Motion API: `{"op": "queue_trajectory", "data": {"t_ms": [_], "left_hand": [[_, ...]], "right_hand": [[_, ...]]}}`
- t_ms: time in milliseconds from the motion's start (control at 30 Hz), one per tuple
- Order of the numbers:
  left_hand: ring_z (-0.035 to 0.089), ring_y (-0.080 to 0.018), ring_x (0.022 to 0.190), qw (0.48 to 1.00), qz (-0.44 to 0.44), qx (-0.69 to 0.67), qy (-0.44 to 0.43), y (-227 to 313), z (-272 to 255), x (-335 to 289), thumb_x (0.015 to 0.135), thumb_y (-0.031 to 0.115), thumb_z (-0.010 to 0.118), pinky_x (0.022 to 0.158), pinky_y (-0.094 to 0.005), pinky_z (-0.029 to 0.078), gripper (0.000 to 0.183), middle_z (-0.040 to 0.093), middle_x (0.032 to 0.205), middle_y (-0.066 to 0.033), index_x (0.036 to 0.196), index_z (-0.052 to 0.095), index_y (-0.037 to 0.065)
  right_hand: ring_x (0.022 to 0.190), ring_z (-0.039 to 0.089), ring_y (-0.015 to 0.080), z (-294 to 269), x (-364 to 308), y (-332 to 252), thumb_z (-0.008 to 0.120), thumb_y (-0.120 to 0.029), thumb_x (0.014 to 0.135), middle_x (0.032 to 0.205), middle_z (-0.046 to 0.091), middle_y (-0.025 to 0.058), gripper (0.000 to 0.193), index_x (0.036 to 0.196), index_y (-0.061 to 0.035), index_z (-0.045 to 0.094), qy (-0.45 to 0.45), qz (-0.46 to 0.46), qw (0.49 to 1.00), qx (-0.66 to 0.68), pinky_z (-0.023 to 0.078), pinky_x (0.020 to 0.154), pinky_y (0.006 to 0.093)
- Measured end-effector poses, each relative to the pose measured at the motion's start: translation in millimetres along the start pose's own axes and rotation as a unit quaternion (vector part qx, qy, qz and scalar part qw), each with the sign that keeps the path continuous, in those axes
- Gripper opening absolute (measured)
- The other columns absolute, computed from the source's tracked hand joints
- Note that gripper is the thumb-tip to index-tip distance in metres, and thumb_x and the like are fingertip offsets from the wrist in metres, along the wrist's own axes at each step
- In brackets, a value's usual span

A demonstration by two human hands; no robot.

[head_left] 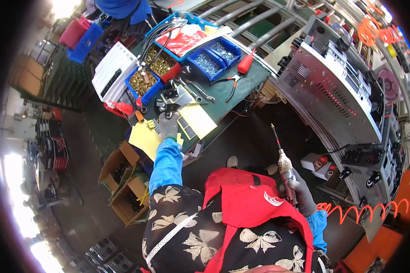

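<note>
My right hand (301, 193), in a grey glove, is wrapped round a pneumatic screwdriver (284, 167). Its long bit points up and away from me, and an orange coiled air hose (373, 210) runs off to the right. On the bench, my gloved left hand (168, 126) reaches forward with its fingers curled at a small black item (169, 110), too small to name. Yellow sheets (198, 120) lie beside that hand, some with dark rectangles. Just beyond are wrenches (200, 90) and a blue bin of brass-coloured small parts (143, 83).
Red-handled pliers (234, 82) and a red squeeze bottle (246, 63) lie near the bench's right edge. Blue bins of silver screws (207, 63) stand behind. A large metal cabinet (328, 86) rests on the roller line at right. Open cardboard boxes (127, 186) sit below, left.
</note>
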State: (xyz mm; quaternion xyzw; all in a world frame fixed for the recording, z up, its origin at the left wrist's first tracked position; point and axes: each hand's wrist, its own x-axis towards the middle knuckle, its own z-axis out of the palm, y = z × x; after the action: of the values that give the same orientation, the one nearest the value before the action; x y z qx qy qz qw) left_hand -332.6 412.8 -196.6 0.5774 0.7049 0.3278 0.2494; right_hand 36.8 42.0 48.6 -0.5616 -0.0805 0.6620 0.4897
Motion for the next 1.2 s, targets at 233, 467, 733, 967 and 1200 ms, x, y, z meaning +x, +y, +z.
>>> {"op": "queue_trajectory", "data": {"t_ms": [233, 467, 733, 967, 1200], "left_hand": [[0.035, -0.0056, 0.053, 0.710, -0.246, -0.566, -0.339, 138.3, -24.7, -60.1, 0.090, 0.029, 0.069, 0.037, -0.0184, 0.026, 0.017, 0.043, 0.068, 0.0058, 0.093, 0.056, 0.018], [0.043, -0.0097, 0.054, 0.582, -0.254, -0.570, -0.522, 295.0, 42.9, -191.6, 0.094, 0.034, 0.063, 0.039, -0.0178, 0.032, 0.029, 0.055, 0.076, -0.0044, 0.117, 0.056, 0.017], [0.046, -0.0076, 0.051, 0.612, -0.134, -0.436, -0.647, 394.0, 113.4, -290.4, 0.089, 0.027, 0.065, 0.039, -0.0190, 0.034, 0.034, 0.056, 0.077, -0.0033, 0.118, 0.055, 0.014], [0.048, -0.0052, 0.055, 0.651, -0.020, -0.316, -0.690, 442.3, 137.2, -352.4, 0.088, 0.023, 0.067, 0.044, -0.0179, 0.035, 0.035, 0.056, 0.079, -0.0017, 0.120, 0.056, 0.012], [0.048, -0.0054, 0.055, 0.640, 0.007, -0.286, -0.714, 484.6, 178.8, -395.9, 0.090, 0.021, 0.066, 0.044, -0.0186, 0.034, 0.028, 0.058, 0.079, -0.0016, 0.115, 0.056, 0.012]], "right_hand": [[0.069, 0.059, 0.0120, -29.2, -8.2, -3.8, 0.068, -0.029, 0.074, 0.096, 0.055, 0.0068, 0.081, 0.145, -0.0037, 0.037, -0.010, -0.019, 1.000, 0.022, 0.050, 0.059, 0.0246], [0.087, 0.057, 0.0131, -55.8, -33.1, -16.5, 0.071, -0.025, 0.072, 0.113, 0.054, 0.0079, 0.087, 0.149, -0.0062, 0.035, -0.012, -0.131, 0.989, -0.061, 0.047, 0.076, 0.0274], [0.086, 0.057, 0.0145, -121.9, -78.1, -13.1, 0.069, -0.021, 0.075, 0.108, 0.056, 0.0086, 0.083, 0.149, -0.0067, 0.034, 0.070, -0.166, 0.983, -0.020, 0.048, 0.078, 0.0292], [0.077, 0.058, 0.0131, -166.1, -105.1, -1.5, 0.066, -0.018, 0.077, 0.098, 0.057, 0.0073, 0.081, 0.150, -0.0083, 0.033, 0.097, -0.187, 0.976, 0.057, 0.049, 0.069, 0.0279], [0.068, 0.060, 0.0119, -195.9, -117.5, -4.4, 0.065, -0.017, 0.080, 0.091, 0.058, 0.0068, 0.079, 0.151, -0.0103, 0.031, 0.149, -0.221, 0.954, 0.138, 0.050, 0.056, 0.0261]]}}
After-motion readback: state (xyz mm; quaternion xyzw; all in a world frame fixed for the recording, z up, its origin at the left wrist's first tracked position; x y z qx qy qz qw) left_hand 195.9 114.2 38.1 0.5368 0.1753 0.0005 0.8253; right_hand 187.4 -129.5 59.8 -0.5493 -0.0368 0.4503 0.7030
